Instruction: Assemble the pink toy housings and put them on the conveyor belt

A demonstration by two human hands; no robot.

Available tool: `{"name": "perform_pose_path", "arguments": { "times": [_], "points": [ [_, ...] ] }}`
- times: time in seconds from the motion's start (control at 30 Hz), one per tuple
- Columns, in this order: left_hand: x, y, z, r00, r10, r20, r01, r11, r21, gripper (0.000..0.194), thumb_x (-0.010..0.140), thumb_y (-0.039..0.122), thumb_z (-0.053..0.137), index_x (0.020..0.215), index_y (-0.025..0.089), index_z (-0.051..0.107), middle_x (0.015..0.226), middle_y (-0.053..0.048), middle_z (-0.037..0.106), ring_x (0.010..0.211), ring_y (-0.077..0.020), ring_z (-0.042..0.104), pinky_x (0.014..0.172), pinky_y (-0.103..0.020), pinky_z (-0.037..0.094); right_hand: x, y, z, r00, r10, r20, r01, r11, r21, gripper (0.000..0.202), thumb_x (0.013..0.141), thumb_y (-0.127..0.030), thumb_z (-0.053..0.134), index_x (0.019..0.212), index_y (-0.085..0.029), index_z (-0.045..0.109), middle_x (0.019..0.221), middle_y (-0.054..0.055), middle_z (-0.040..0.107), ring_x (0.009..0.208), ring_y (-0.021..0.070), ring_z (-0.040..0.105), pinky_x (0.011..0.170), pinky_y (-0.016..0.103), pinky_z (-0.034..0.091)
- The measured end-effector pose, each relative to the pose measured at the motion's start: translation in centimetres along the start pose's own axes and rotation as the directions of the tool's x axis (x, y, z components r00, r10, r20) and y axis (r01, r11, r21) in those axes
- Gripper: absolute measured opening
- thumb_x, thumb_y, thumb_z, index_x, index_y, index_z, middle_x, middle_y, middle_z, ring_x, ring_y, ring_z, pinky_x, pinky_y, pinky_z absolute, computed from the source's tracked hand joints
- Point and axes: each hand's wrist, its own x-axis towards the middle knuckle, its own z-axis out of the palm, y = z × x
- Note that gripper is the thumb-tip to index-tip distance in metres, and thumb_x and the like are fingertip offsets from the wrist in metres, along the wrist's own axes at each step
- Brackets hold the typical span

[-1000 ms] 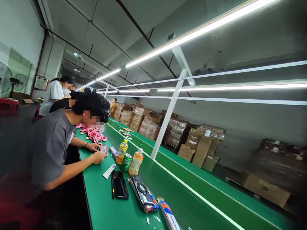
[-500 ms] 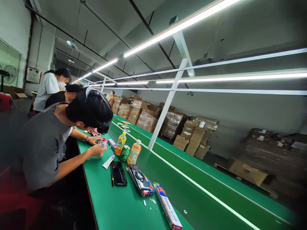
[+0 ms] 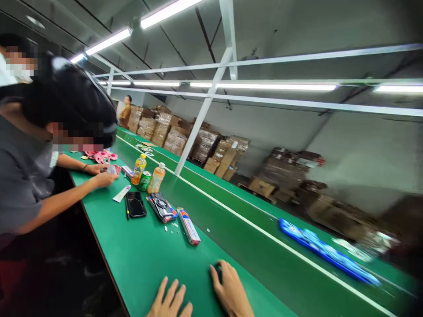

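Note:
My left hand (image 3: pixel 170 301) is at the bottom edge of the view, over the green tabletop (image 3: pixel 132 264). Its fingers are spread and nothing is in them. To its right is my right hand (image 3: pixel 231 288), thumb and fingers curled around a small dark patch; what this is, I cannot make out. Ahead of both hands lies a long blue, white and red box (image 3: pixel 189 226). Beyond it a black device with a round ring (image 3: pixel 161 203) rests on similar packaging. A black phone (image 3: pixel 136 204) and a white tube (image 3: pixel 122 193) lie further left.
A co-worker in grey (image 3: pixel 20 176) bends over the table at left, holding a small red and white item (image 3: pixel 114 169). Two orange drink bottles (image 3: pixel 156 178) and a green can (image 3: pixel 144 181) stand nearby. A blue tray (image 3: pixel 324 251) sits across the belt; wrapped cartons (image 3: pixel 175 141) are stacked behind.
The view has turned right and down, so the co-worker and table items appear further left. Both my hands and the blue tray have come into view.

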Motion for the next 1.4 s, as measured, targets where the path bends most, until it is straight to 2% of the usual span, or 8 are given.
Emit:
{"name": "perform_pose_path", "arguments": {
  "times": [0.1,0.27,0.4,0.53,0.73,0.9,1.17,1.4],
  "points": [
    [-0.6,0.4,-1.1,1.000,0.023,-0.013,-0.022,0.998,0.053,0.045,0.098,0.042,0.056,0.137,0.021,0.058,0.141,-0.012,0.063,0.127,-0.0303,0.062,0.105,-0.044,0.051,-0.4,-4.2,0.8,0.997,-0.038,0.073,0.034,0.998,0.055,0.029,0.094,-0.048,0.040,0.085,-0.024,0.054,0.090,0.012,0.065,0.087,0.0283,0.061,0.085,0.046,0.050],
    [-1.2,1.4,-2.7,0.951,-0.198,-0.239,0.191,0.980,-0.051,0.044,0.093,0.019,0.050,0.137,0.022,0.055,0.147,-0.009,0.058,0.134,-0.0264,0.055,0.105,-0.039,0.051,-1.5,-8.9,2.4,0.970,-0.161,0.184,0.125,0.973,0.195,0.028,0.099,-0.044,0.038,0.087,-0.024,0.053,0.086,0.006,0.060,0.080,0.0221,0.054,0.078,0.037,0.046],
    [-1.3,1.6,-3.1,0.758,-0.574,-0.310,0.425,0.795,-0.432,0.031,0.099,0.023,0.038,0.125,0.023,0.055,0.141,-0.010,0.058,0.133,-0.0244,0.055,0.102,-0.039,0.054,-2.4,-12.1,4.1,0.946,-0.252,0.204,0.151,0.900,0.409,0.033,0.097,-0.054,0.045,0.088,-0.024,0.056,0.083,0.003,0.058,0.078,0.0196,0.050,0.078,0.035,0.044],
    [-0.9,0.0,-3.5,0.530,-0.844,-0.086,0.576,0.432,-0.694,0.032,0.099,0.042,0.036,0.115,0.021,0.054,0.119,-0.013,0.066,0.106,-0.0262,0.067,0.086,-0.041,0.058,-2.2,-13.0,5.2,0.978,-0.169,0.119,0.046,0.738,0.673,0.052,0.096,-0.072,0.037,0.086,-0.024,0.054,0.074,-0.002,0.052,0.069,0.0155,0.047,0.076,0.034,0.049],
    [1.2,-3.9,-6.4,0.766,-0.533,0.359,0.597,0.382,-0.706,0.032,0.091,0.047,0.048,0.101,0.021,0.066,0.084,-0.002,0.068,0.072,-0.0184,0.061,0.072,-0.030,0.050,-0.3,-8.1,2.8,0.957,0.288,0.034,-0.136,0.345,0.929,0.064,0.086,-0.090,0.018,0.083,-0.028,0.035,0.063,-0.009,0.028,0.053,0.0122,0.027,0.062,0.034,0.058],
    [1.5,-4.8,-6.8,0.742,-0.529,0.412,0.632,0.349,-0.691,0.036,0.092,0.048,0.046,0.091,0.020,0.068,0.073,0.000,0.063,0.064,-0.0163,0.055,0.064,-0.028,0.044,0.1,-6.7,2.4,0.914,0.353,0.202,-0.260,0.127,0.957,0.069,0.077,-0.095,0.035,0.083,-0.026,0.039,0.055,-0.011,0.031,0.049,0.0105,0.025,0.059,0.035,0.059],
    [0.9,-4.3,-6.3,0.791,-0.530,0.307,0.567,0.445,-0.693,0.029,0.092,0.034,0.048,0.096,0.020,0.073,0.088,-0.004,0.073,0.075,-0.0185,0.062,0.074,-0.029,0.046,-1.6,-12.5,4.7,0.868,0.090,0.489,-0.480,-0.103,0.871,0.071,0.078,-0.094,0.040,0.087,-0.024,0.050,0.059,-0.007,0.042,0.053,0.0110,0.034,0.062,0.037,0.061],
    [1.0,-4.7,-6.9,0.796,-0.495,0.349,0.564,0.394,-0.726,0.034,0.095,0.034,0.046,0.097,0.022,0.077,0.098,-0.004,0.078,0.091,-0.0205,0.069,0.085,-0.028,0.047,-1.6,-13.1,5.1,0.867,0.067,0.493,-0.484,-0.115,0.867,0.070,0.076,-0.094,0.044,0.085,-0.025,0.050,0.060,-0.007,0.042,0.053,0.0115,0.034,0.059,0.036,0.059]
  ]
}}
